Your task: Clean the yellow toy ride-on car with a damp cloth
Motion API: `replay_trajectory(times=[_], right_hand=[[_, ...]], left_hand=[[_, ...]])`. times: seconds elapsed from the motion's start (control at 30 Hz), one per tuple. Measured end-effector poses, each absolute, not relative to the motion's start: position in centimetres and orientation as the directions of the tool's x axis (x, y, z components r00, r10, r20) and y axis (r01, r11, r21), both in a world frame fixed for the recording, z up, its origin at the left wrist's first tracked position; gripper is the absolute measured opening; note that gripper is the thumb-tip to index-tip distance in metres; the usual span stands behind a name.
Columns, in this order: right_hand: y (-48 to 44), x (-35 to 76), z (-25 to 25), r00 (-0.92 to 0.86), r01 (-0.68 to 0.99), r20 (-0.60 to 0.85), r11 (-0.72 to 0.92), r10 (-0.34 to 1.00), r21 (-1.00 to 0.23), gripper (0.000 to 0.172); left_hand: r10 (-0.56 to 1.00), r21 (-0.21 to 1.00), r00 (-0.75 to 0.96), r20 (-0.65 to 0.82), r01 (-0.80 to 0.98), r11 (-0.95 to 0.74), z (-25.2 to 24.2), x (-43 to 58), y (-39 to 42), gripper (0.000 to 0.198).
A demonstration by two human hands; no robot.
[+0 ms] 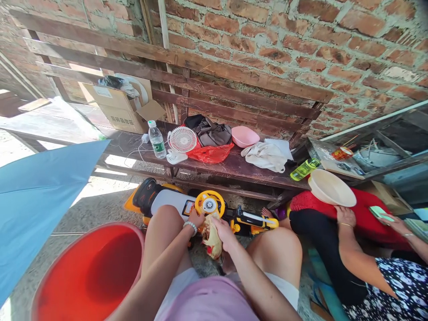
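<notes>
The basin is orange-red, the umbrella sky-blue. The toy car is yellow, black and white; the lump tan and cream. Pink bowl, red bag (nearly scarlet), white fan. The neighbour's dress is dark navy with small white flowers.
</notes>
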State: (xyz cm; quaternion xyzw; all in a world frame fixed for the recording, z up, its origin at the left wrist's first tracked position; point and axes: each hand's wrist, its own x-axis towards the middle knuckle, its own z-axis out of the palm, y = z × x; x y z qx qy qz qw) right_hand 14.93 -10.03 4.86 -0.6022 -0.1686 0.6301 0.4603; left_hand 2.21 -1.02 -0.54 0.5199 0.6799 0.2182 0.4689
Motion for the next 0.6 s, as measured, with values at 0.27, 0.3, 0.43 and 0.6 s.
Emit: replay_trajectory(times=[0.27,0.3,0.43,0.6], right_hand=[[-7.4,28.1,9.3,0.576,0.400,0.058,-0.220,0.816,-0.890,0.057],[-7.3,29.1,8.7,0.571,0.489,0.079,-0.262,0.817,-0.832,0.053],[-7.6,29.2,4.6,0.458,0.728,-0.032,-0.395,0.888,-0.560,0.039],[-8.3,28.4,2.2,0.396,0.861,-0.059,-0.393,0.916,-0.323,0.049]], left_hand=[[0.985,0.623,0.166,-0.039,0.775,-0.106,-0.3,2.4,-3.1,0.081],[0.966,0.572,0.257,-0.018,0.795,-0.201,-0.2,2.5,-3.4,0.079],[0.859,0.417,0.494,-0.131,0.814,-0.404,0.5,3.1,-4.3,0.072],[0.839,0.339,0.484,-0.247,0.855,-0.393,1.5,3.4,-4.4,0.073]])
